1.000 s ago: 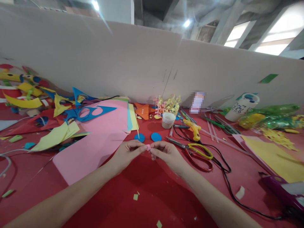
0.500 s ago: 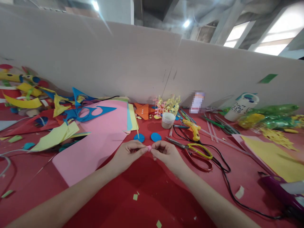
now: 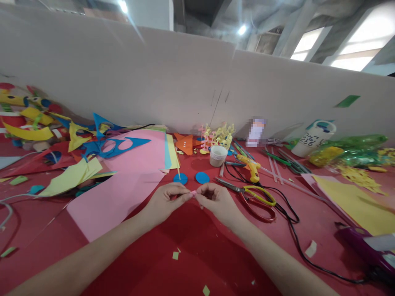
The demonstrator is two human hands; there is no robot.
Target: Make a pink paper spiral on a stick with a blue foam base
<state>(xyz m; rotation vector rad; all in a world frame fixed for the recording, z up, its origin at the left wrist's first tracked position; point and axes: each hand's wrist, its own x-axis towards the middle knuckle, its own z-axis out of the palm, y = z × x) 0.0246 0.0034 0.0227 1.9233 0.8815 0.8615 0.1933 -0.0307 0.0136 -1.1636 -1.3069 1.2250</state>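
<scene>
A: Pink piece (image 3: 193, 194): where, with the white cup (image 3: 218, 156) as landmark?

B: Near side of the cup, a little to its left, between both hands. Left hand (image 3: 162, 203): thumb and forefinger pinching one end. Right hand (image 3: 219, 203): fingers pinching the other. Mostly covered; exact shape unclear.

A: Likely trouble?

B: Very little to grip. Uneven pull could crease or tear it, I judge; a slack pinch could drop it near the right blue disc (image 3: 202, 177) or the left blue disc (image 3: 180, 178), both on the cup's near left. Scissors (image 3: 241, 190), near right of the cup, blades pointing discward; a sideways swing of the right knuckles might nudge them.

A: Edges, room?

B: Right of the cup: yellow glue gun (image 3: 253, 170), then black cord (image 3: 288, 213), a possible snag. Far side: pale partition (image 3: 123, 70). Left: pink sheet (image 3: 108, 203), edge close by the left forearm, easily dragged. Roomiest looks the cup's near side, between forearms: red desk (image 3: 200, 250), few pale scraps (image 3: 175, 255). Desk's near edge out of view.
</scene>
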